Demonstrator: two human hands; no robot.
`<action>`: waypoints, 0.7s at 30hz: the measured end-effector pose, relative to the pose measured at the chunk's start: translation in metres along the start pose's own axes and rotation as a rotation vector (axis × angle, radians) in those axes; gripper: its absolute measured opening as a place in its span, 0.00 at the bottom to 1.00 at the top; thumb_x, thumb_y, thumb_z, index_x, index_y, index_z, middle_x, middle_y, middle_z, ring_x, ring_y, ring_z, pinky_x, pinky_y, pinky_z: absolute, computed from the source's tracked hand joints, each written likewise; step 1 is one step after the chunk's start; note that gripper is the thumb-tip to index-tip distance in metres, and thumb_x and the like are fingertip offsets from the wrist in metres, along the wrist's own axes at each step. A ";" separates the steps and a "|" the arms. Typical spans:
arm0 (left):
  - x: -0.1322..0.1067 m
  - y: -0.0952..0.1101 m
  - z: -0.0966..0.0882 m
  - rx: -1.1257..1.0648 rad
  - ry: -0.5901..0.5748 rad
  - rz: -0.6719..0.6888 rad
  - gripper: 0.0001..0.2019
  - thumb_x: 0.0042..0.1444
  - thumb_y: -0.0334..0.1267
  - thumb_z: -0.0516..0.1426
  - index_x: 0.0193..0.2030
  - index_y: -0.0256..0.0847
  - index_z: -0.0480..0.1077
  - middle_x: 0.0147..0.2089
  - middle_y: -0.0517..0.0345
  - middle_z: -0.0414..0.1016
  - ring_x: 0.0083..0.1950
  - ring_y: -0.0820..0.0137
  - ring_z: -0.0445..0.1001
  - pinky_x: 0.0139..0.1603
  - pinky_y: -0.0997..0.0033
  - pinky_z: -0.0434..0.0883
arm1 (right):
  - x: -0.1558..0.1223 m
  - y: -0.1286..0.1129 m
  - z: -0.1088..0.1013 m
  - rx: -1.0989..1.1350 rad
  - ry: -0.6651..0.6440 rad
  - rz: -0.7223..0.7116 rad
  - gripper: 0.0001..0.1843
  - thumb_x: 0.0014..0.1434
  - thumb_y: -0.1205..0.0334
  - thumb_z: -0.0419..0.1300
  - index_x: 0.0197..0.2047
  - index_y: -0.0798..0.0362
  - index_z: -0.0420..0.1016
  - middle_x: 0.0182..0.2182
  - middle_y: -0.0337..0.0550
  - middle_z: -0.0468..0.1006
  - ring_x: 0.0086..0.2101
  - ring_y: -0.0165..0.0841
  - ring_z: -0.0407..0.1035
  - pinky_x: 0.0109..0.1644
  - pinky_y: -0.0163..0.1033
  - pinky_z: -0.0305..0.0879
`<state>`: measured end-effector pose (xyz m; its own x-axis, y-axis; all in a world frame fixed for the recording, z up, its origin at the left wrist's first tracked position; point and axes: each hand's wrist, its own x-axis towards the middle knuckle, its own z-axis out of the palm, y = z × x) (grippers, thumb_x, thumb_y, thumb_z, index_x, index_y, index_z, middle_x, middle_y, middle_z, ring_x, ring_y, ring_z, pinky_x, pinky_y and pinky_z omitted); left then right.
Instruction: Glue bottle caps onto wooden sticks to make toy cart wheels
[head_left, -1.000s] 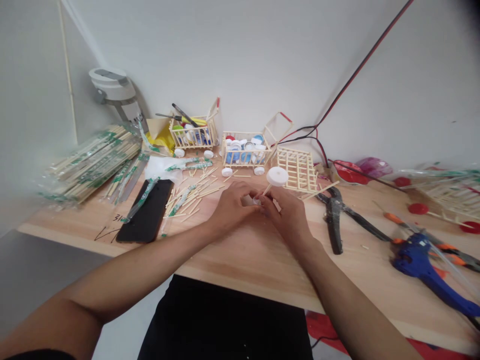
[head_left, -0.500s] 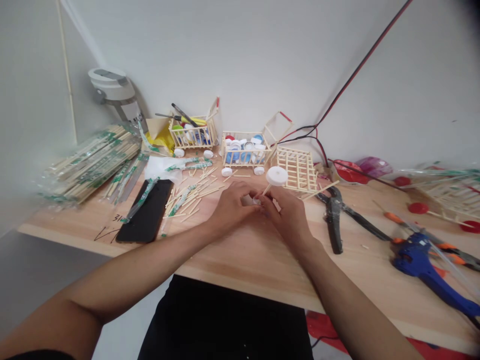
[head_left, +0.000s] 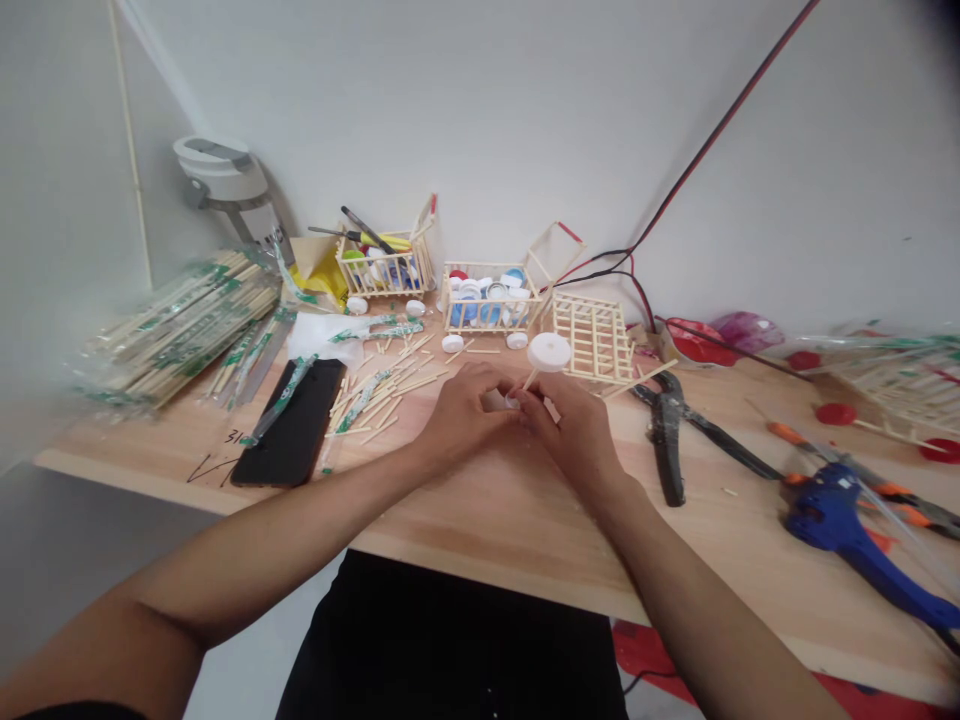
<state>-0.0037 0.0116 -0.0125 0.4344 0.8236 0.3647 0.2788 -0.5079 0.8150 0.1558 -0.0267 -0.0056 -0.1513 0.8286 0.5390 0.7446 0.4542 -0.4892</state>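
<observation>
A white plastic cap wheel point(head_left: 548, 352) is held up on a thin wooden stick point(head_left: 532, 379), which is tilted and rises from between the two hands. The stick's lower end is gripped with a small white piece point(head_left: 495, 400), and the piece is partly hidden by the fingers point(head_left: 480, 382) of the left hand point(head_left: 461, 415). The right hand point(head_left: 574, 440) is brought in from the other side, its fingers point(head_left: 536, 400) curled closely around the same stick and touching the left hand's fingertips. A narrow pinch is formed by both hands, and both are held just above the wooden tabletop point(head_left: 487, 530).

Just beside the white plastic cap wheel, on its right, a flat stick lattice panel point(head_left: 592, 340) is laid. Behind the wheel stands a stick cart point(head_left: 487, 305) filled with bottle caps. Farther left of the wheel are a second stick cart point(head_left: 386, 262), loose sticks point(head_left: 375, 400), a black slab point(head_left: 289, 425), and wrapped chopsticks point(head_left: 180, 335). To the wheel's right, black-handled pliers point(head_left: 664, 440) are lying near it, and a blue glue gun point(head_left: 829, 520) is placed well apart from it.
</observation>
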 end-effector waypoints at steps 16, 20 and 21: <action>0.000 0.000 0.000 0.003 0.002 -0.013 0.06 0.50 0.37 0.64 0.33 0.40 0.73 0.37 0.60 0.76 0.44 0.67 0.71 0.47 0.66 0.65 | 0.000 0.000 0.000 0.009 -0.015 0.014 0.08 0.63 0.62 0.55 0.32 0.50 0.71 0.30 0.41 0.77 0.34 0.35 0.69 0.38 0.39 0.60; 0.000 -0.001 0.000 0.008 -0.004 -0.015 0.06 0.50 0.38 0.64 0.33 0.40 0.73 0.37 0.59 0.76 0.44 0.66 0.71 0.47 0.66 0.65 | 0.000 -0.001 0.000 0.011 -0.014 0.018 0.08 0.63 0.62 0.55 0.32 0.50 0.71 0.30 0.42 0.77 0.34 0.35 0.69 0.38 0.40 0.60; 0.000 -0.001 0.000 0.011 -0.004 -0.015 0.07 0.50 0.39 0.64 0.33 0.40 0.73 0.37 0.59 0.76 0.44 0.66 0.71 0.48 0.66 0.65 | 0.000 -0.001 0.000 0.013 -0.013 0.021 0.08 0.63 0.62 0.55 0.32 0.50 0.71 0.30 0.42 0.77 0.34 0.35 0.69 0.38 0.40 0.60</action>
<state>-0.0034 0.0122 -0.0132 0.4333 0.8303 0.3506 0.2951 -0.4982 0.8153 0.1550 -0.0270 -0.0050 -0.1443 0.8423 0.5194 0.7390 0.4408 -0.5094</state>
